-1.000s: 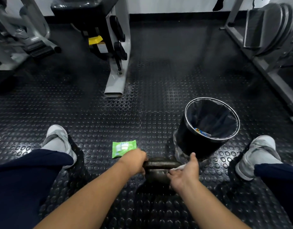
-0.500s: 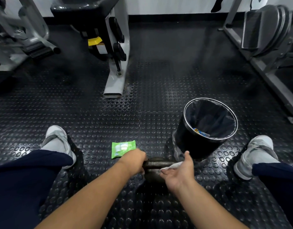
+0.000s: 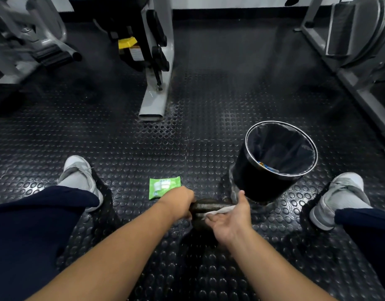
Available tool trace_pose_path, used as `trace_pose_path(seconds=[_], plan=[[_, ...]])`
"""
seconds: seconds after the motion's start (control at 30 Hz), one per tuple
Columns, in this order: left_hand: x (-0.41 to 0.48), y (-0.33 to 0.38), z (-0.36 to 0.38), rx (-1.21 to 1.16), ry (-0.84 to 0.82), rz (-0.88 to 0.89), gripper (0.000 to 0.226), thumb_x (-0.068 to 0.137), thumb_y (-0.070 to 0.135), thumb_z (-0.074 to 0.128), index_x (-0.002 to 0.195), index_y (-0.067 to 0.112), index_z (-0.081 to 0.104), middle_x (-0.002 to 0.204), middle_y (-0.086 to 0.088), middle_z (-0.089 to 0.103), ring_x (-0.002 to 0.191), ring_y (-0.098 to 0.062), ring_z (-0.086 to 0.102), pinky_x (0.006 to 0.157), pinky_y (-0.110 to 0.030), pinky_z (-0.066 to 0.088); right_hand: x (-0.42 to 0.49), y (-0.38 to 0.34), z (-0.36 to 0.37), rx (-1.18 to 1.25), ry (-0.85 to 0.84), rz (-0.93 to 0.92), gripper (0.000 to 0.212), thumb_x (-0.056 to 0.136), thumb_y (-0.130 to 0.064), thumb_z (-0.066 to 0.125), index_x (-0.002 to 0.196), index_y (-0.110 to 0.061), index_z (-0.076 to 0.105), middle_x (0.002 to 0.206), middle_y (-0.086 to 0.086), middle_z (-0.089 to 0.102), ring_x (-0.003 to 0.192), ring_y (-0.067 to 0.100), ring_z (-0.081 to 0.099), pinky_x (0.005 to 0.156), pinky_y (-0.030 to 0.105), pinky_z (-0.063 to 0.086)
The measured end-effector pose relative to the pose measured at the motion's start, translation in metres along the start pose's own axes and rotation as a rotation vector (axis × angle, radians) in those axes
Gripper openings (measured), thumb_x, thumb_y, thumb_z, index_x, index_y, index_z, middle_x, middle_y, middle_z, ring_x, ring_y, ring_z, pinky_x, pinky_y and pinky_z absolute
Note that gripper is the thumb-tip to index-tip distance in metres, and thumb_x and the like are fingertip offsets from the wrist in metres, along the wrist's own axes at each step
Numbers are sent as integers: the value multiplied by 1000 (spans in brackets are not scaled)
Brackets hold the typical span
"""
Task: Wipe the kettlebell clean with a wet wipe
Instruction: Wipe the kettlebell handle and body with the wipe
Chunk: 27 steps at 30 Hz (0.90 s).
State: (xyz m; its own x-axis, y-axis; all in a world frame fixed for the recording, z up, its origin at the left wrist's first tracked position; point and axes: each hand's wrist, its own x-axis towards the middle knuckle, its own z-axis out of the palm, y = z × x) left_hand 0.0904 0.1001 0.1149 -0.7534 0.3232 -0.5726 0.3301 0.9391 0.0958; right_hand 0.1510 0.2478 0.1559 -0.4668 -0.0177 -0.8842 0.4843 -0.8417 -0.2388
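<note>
While seated on the studded black rubber floor (image 3: 208, 131) of a gym, legs in dark blue trousers spread wide, a person handles a dark kettlebell (image 3: 205, 207) that stands on the floor between the knees. The left hand (image 3: 180, 202) is curled tight around the left end of the kettlebell's handle. The right hand (image 3: 231, 218) lies against the other end, palm turned up, thumb raised and fingers (image 3: 213, 219) loosely extended, pressing a white wet wipe (image 3: 223, 210) to the metal. The wipe shows as a crumpled strip between the fingers and the handle. The kettlebell's round body is mostly hidden beneath the two hands and in shadow. A green pack of wipes (image 3: 164, 187) lies flat on the floor just beyond the left hand. A black waste bin (image 3: 258, 183) with a shiny metal rim and a dark liner stands just behind the right hand, with a scrap of coloured litter visible inside. The grey-and-white trainers, the left shoe (image 3: 78, 177) and the right shoe (image 3: 339, 196), sit well apart at either side. Farther back stand the grey foot of a weight machine (image 3: 153, 101) and, at the far right, a rack of weight plates (image 3: 360, 31).
</note>
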Motion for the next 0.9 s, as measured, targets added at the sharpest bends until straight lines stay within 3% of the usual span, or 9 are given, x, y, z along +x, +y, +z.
trace_pose_path(seconds=[0.1,0.2,0.33,0.47,0.6,0.77,0.9], plan=[[1,0,1,-17,-12,-9,20,82,26,82,99,16,76,85,-3,71,78,-23,64,65,-28,48,-1,-12,-5,5,28,-55,94,96,-64,45,152,8,21,158,37,18,147,47,24,121,56,22],[0,0,0,-19,-3,-6,20,81,24,82,99,16,76,90,-6,74,82,-26,67,66,-28,48,-6,2,6,-45,7,-46,73,97,-61,48,139,-1,45,148,28,44,136,43,46,117,51,33],[-3,0,0,8,39,14,11,86,13,69,96,13,74,91,-10,74,84,-31,68,69,-30,49,-11,26,18,-81,-57,17,87,92,-66,53,151,-6,32,144,30,45,131,43,50,115,50,33],[-3,1,-1,12,33,20,8,86,17,72,94,15,74,83,-6,70,79,-28,66,68,-30,50,-2,8,5,-19,-62,58,103,93,-69,45,153,10,15,154,39,23,144,50,30,121,56,22],[-1,-3,2,-35,15,14,11,83,22,80,88,21,71,73,2,62,71,-21,59,64,-29,46,8,-22,-16,19,19,-29,101,97,-67,38,151,15,12,156,42,14,149,48,18,121,60,17],[-3,-1,0,-8,50,23,10,83,20,77,91,16,72,82,-6,70,79,-27,66,64,-29,47,-3,10,3,-70,-66,-9,90,92,-66,50,147,4,35,144,33,45,136,43,45,115,52,32],[-4,0,1,8,61,22,8,87,10,67,92,14,72,85,-8,71,80,-28,67,67,-31,50,1,30,10,-75,-109,21,101,87,-73,51,151,3,30,145,33,44,138,42,43,118,53,29]])
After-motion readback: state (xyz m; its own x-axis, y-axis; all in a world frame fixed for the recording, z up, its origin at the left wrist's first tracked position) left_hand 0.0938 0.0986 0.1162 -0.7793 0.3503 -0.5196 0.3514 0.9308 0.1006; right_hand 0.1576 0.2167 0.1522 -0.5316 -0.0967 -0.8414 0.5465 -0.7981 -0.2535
